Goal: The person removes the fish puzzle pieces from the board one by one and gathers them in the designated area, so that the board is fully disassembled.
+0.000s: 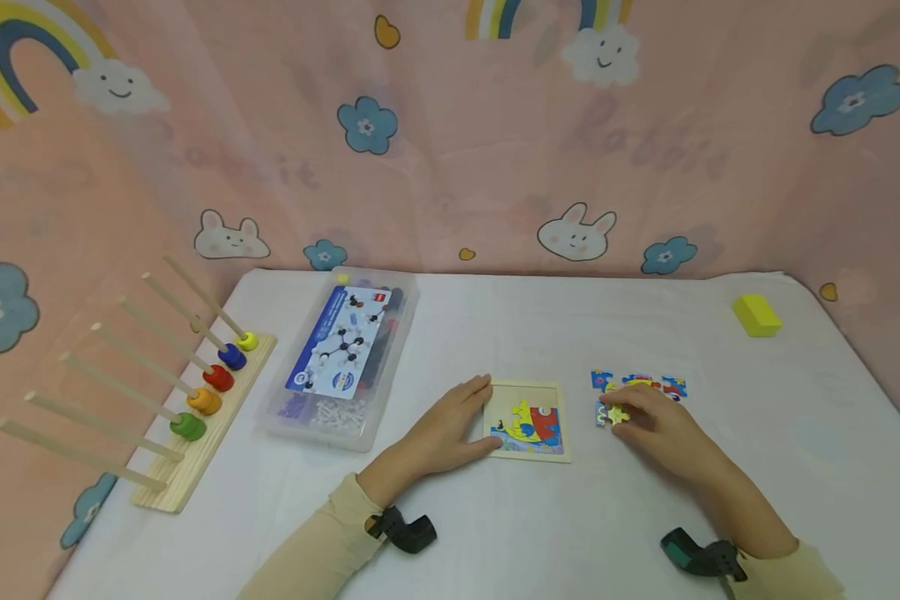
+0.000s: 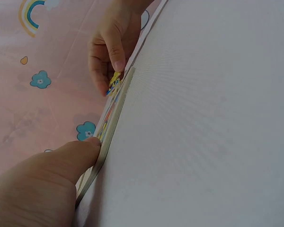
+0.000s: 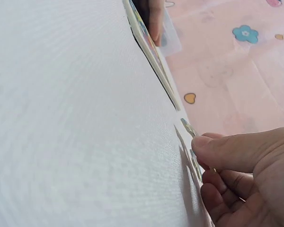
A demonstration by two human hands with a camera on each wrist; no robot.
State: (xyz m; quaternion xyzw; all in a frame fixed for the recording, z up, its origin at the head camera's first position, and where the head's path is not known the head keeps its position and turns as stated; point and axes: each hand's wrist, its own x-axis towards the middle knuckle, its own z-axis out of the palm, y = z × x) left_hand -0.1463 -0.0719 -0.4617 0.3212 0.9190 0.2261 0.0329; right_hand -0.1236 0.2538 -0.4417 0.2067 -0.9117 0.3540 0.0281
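Note:
My left hand (image 1: 450,425) rests at the left side of a small square wooden puzzle tray (image 1: 567,429), fingers extended along the upper left corner. In the left wrist view its thumb (image 2: 87,149) presses on the tray's rim. Joined jigsaw pieces (image 1: 528,427) in yellow, red and blue fill the tray's lower part; bare wood shows above them. To the right of the tray, my right hand (image 1: 663,429) pinches a yellow jigsaw piece (image 1: 617,414) between thumb and fingers, tilted in the right wrist view. Loose jigsaw pieces (image 1: 675,387) lie beside and partly under this hand.
A clear plastic case (image 1: 390,367) with a molecule-model label lies left of the tray. Farther left stands a wooden peg rack (image 1: 157,496) with coloured beads on several pegs. A yellow block (image 1: 757,315) sits at the table's back right. Patterned pink cloth (image 1: 450,167) hangs behind.

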